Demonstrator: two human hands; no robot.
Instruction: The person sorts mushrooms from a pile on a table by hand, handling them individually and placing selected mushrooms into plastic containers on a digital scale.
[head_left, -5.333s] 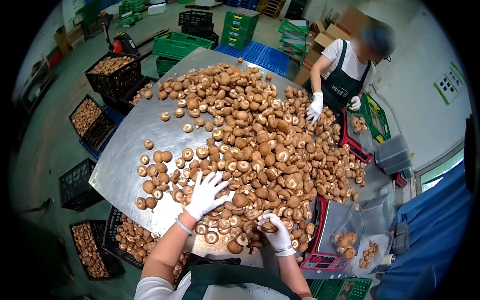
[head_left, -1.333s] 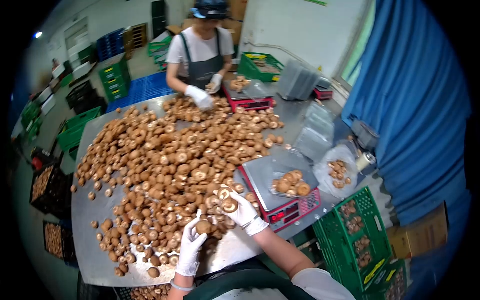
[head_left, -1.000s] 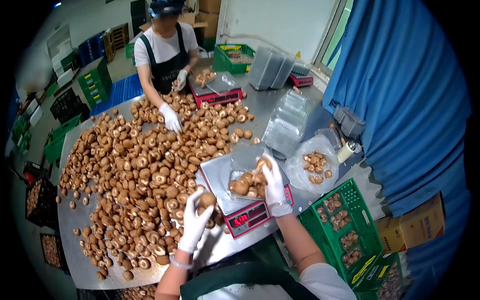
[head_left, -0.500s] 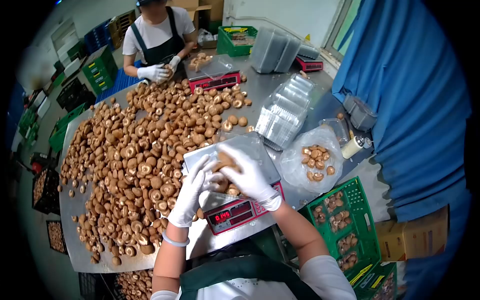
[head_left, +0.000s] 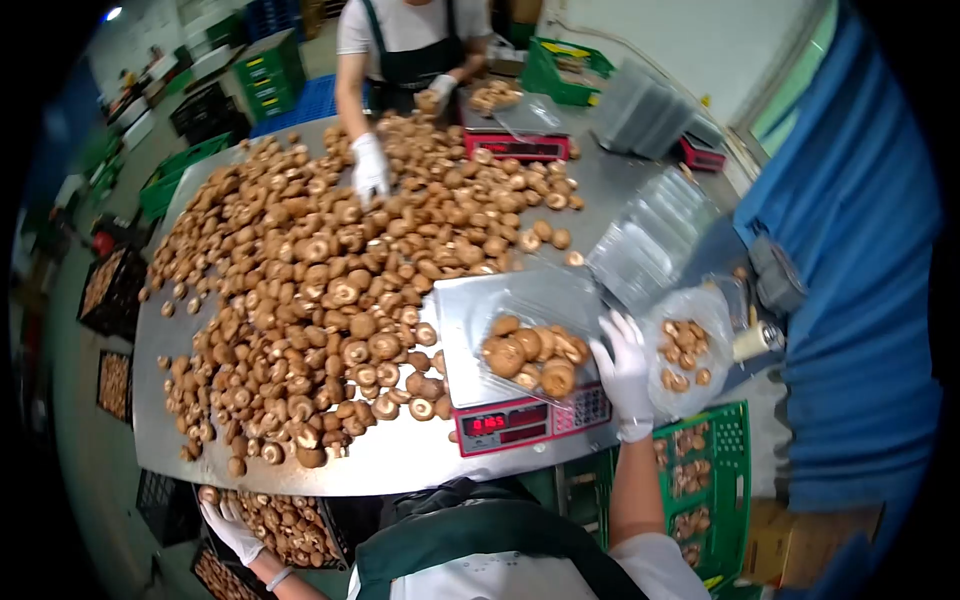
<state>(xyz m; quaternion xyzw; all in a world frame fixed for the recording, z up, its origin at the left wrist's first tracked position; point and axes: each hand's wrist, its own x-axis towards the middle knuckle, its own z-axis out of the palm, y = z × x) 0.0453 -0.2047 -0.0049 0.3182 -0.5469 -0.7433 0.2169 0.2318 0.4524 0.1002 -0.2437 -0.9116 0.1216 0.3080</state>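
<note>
A clear plastic tray (head_left: 508, 376) of brown mushrooms (head_left: 540, 346) sits on a red scale (head_left: 528, 428) with a metal plate; its display seems to read 0.165. My right hand (head_left: 626, 378), white-gloved, is beside the tray's right side with fingers apart and nothing visible in them. Low on the left, my left hand (head_left: 232, 528), gloved too, reaches past the table edge to a crate of mushrooms (head_left: 285, 525). Its fingers look stretched out, and one mushroom (head_left: 208, 494) shows at the fingertips; whether they touch is unclear.
A large mushroom pile (head_left: 310, 290) covers the table's left. Across it, a co-worker's gloved hand (head_left: 370, 168) reaches into the pile near a second scale (head_left: 515, 146). Stacked clear trays (head_left: 655, 235) and a bag of mushrooms (head_left: 690, 350) lie right. A green crate (head_left: 728, 470) holds packed trays.
Both my hands have left the mushrooms in the tray: the left went down-left past the table edge, the right moved right. The view shifted. The co-worker's one hand now reaches into the pile.
</note>
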